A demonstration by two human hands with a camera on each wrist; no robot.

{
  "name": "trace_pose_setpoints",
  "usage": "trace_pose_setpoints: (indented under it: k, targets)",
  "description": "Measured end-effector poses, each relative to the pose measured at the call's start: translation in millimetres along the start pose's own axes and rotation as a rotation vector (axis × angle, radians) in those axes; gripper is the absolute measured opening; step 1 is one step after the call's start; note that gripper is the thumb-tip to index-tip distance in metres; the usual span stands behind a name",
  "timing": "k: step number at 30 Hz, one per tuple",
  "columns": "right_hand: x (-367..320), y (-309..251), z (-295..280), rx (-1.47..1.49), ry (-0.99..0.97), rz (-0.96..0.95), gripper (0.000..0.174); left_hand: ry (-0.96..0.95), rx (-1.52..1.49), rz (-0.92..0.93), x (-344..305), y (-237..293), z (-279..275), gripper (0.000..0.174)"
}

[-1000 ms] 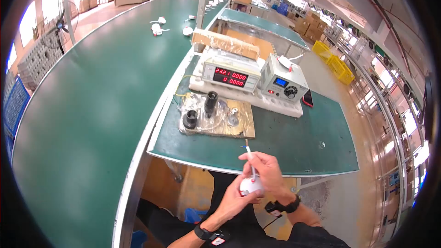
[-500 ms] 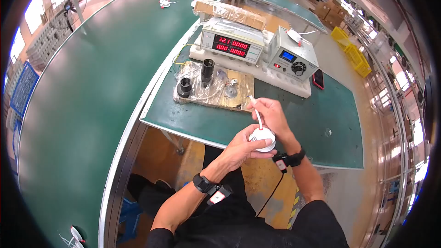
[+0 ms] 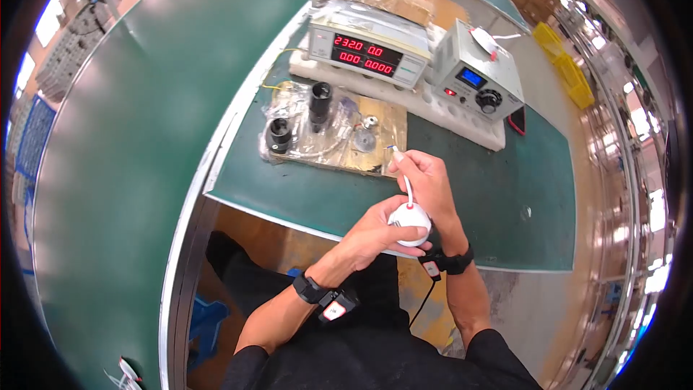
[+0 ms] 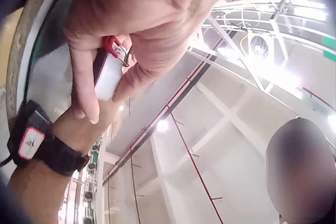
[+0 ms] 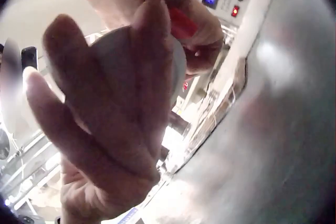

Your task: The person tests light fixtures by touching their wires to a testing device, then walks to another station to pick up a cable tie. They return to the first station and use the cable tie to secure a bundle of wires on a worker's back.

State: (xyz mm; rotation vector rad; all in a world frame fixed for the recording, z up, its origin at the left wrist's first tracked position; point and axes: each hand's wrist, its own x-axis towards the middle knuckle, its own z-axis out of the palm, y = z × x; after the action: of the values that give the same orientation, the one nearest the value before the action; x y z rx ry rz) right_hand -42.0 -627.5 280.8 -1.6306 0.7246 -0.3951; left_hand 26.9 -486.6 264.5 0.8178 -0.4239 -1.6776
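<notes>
In my left hand (image 3: 372, 235) is a round white disc-shaped unit (image 3: 408, 230), gripped with the thumb across its face. A white cable (image 3: 409, 189) leaves it through a red collar and ends in thin wires (image 3: 390, 147), blue among them. My right hand (image 3: 427, 182) pinches that cable near its end, beside the right edge of a plastic-wrapped board (image 3: 346, 167). Seen from the left wrist, the unit's white side (image 4: 108, 79) shows between the fingers, with a small coil spring (image 4: 127, 59) near a red part. In the right wrist view, fingers (image 5: 152, 50) cross the disc (image 5: 113, 58).
Black cylindrical sockets (image 3: 320, 105) stand on the board. Behind it, a meter with red digits (image 3: 364, 54) and a grey box with a dial (image 3: 480, 72) sit on white foam (image 3: 462, 121). Another white unit (image 3: 485, 40) lies on the box. A long green bench (image 3: 115, 173) runs along the left.
Both hands have risen with the unit from below the bench edge to over it, and the right hand has moved toward the cable's end. My view has shifted; the meter's digits differ.
</notes>
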Motion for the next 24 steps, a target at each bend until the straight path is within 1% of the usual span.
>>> trace_pose_setpoints:
  k: [2,4,6,8,10,11,13,15,17,20,21,24]
  targets:
    - [-19,-12,-19,-0.033,0.037,0.05,0.033,-0.07,-0.009,0.012,2,0,8,0.044]
    - [-30,-15,-29,-0.038,0.081,0.072,0.034,-0.194,-0.039,-0.022,10,-4,15,0.046]
    - [-38,-19,-30,-0.036,0.108,0.104,0.033,-0.233,-0.045,-0.083,13,0,17,0.048]
    - [-39,-18,-34,-0.14,0.089,0.141,0.033,-0.246,-0.051,-0.098,16,-6,15,0.046]
    - [-32,-17,-29,-0.175,0.052,0.153,0.033,-0.219,-0.062,-0.108,13,-8,15,0.045]
    - [-28,-25,-27,-0.166,0.033,0.158,0.033,-0.187,-0.077,-0.096,7,1,19,0.044]
    - [-13,-15,-17,-0.158,0.001,0.148,0.031,-0.112,-0.076,-0.053,7,3,7,0.043]
    - [10,1,-12,-0.188,-0.019,0.078,0.029,-0.049,-0.07,-0.014,11,6,-3,0.042]
    - [25,5,-4,-0.219,-0.039,-0.006,0.029,-0.018,-0.053,0.009,12,7,-13,0.042]
    - [39,11,4,-0.204,-0.056,-0.03,0.03,-0.02,-0.056,0.052,15,15,-28,0.044]
    - [44,15,6,-0.126,-0.075,-0.018,0.03,-0.016,-0.058,0.06,16,15,-31,0.045]
    - [47,19,6,-0.182,-0.077,-0.079,0.033,-0.011,-0.035,0.063,17,17,-34,0.046]
